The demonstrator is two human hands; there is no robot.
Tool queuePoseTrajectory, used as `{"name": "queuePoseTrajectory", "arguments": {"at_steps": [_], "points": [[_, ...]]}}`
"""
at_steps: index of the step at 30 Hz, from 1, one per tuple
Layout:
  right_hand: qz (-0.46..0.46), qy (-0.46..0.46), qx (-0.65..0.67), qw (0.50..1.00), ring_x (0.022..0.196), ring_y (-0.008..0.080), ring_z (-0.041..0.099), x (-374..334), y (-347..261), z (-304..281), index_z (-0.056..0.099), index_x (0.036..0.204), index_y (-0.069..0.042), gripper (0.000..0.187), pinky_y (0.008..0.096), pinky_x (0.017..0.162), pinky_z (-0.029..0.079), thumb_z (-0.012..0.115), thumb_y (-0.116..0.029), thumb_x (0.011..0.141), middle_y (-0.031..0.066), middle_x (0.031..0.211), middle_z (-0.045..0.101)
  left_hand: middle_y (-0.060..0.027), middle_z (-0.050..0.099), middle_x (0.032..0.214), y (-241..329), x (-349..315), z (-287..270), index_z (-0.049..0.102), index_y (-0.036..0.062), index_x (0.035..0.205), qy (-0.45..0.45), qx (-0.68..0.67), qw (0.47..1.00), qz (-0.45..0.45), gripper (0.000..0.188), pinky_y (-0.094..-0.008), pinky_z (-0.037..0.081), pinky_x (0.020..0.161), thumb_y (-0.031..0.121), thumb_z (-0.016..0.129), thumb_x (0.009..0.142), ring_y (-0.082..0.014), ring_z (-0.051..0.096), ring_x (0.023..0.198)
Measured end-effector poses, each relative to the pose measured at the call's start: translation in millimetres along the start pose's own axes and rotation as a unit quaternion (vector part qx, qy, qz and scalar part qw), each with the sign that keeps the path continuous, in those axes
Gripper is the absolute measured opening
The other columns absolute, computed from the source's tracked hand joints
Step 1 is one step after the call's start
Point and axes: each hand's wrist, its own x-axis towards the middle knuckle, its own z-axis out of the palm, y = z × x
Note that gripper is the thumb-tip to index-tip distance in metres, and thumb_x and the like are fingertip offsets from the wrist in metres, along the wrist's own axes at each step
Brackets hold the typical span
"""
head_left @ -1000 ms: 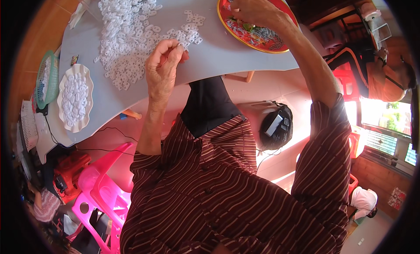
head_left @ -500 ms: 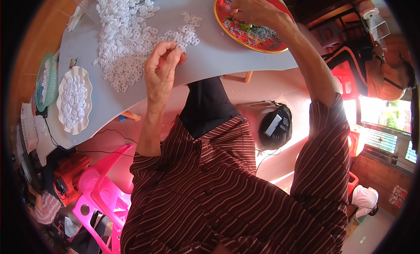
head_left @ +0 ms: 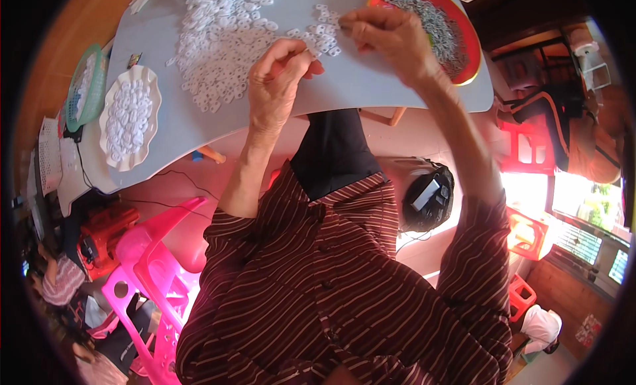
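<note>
My left hand is raised over the table's near edge, its thumb and index finger pinched on what looks like a small white plastic piece, mostly hidden by the fingertips. To its right, my right hand is closed in a pinch, with a tiny dark bit showing at its fingertips. Behind the left hand lies a small cluster of white plastic pieces with holes. A much larger white heap spreads to the left. The red tray beside my right hand holds many small grey metal pieces.
A scalloped white dish of white pieces and a green basket stand on the grey table at left. A pink chair is at lower left. A black bag sits below the table. Other people are at both sides.
My right hand has left the tray and moved left and nearer, toward my left hand. The left hand stays pinched. The whole view has shifted, moving the table contents right.
</note>
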Motion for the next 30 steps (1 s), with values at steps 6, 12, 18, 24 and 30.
{"name": "queuePoseTrajectory", "arguments": {"at_steps": [6, 12, 18, 24, 30], "points": [[0.038, 0.014, 0.278, 0.960, 0.064, 0.0058, 0.052, -10, 43, 36, 0.066, 0.093, -0.003, 0.013, 0.0206, 0.064, 0.046, 0.066, -0.013, 0.084, -0.0002, 0.077, 0.063, -0.0009, 0.061, 0.071, -3, 1, 1, 0.060, 0.0017, 0.087, -0.022, 0.002, 1.000, -0.012, 0.005, -0.0194, 0.043, 0.065, 0.005, 0.058, 0.084, -0.0046, 0.054, 0.069], [0.011, 0.072, 0.296, 0.953, 0.072, 0.0063, 0.056, -14, 39, 50, 0.065, 0.097, -0.003, 0.014, 0.0200, 0.066, 0.046, 0.065, -0.009, 0.084, 0.0011, 0.082, 0.065, -0.0011, 0.061, 0.071, -7, 2, -1, 0.060, 0.0022, 0.089, -0.019, -0.025, 0.999, -0.012, 0.007, -0.0188, 0.043, 0.064, 0.008, 0.059, 0.086, -0.0045, 0.054, 0.068], [0.009, 0.073, 0.300, 0.951, 0.076, 0.0077, 0.058, -17, 36, 54, 0.063, 0.101, -0.002, 0.018, 0.0220, 0.071, 0.048, 0.065, -0.007, 0.084, 0.0034, 0.084, 0.066, -0.0050, 0.063, 0.076, -7, 2, -1, 0.061, -0.0007, 0.095, -0.027, -0.030, 0.999, -0.020, 0.011, -0.0230, 0.045, 0.070, 0.007, 0.057, 0.087, -0.0101, 0.057, 0.071], [-0.017, 0.078, 0.248, 0.965, 0.078, 0.0074, 0.059, -17, 40, 56, 0.062, 0.103, -0.001, 0.019, 0.0212, 0.072, 0.049, 0.064, -0.005, 0.084, 0.0043, 0.085, 0.066, -0.0020, 0.062, 0.073, -9, 1, 2, 0.058, 0.0019, 0.089, -0.015, 0.000, 1.000, 0.003, 0.005, -0.0194, 0.045, 0.063, 0.007, 0.058, 0.087, -0.0056, 0.056, 0.068], [-0.015, 0.069, 0.239, 0.969, 0.075, 0.0062, 0.057, -20, 43, 52, 0.064, 0.097, -0.001, 0.013, 0.0199, 0.071, 0.048, 0.063, -0.005, 0.085, 0.0024, 0.081, 0.065, 0.0001, 0.061, 0.072, -7, 1, 2, 0.057, 0.0015, 0.088, -0.039, 0.032, 0.999, 0.016, 0.008, -0.0186, 0.044, 0.062, 0.009, 0.057, 0.088, -0.0047, 0.055, 0.068]]}}
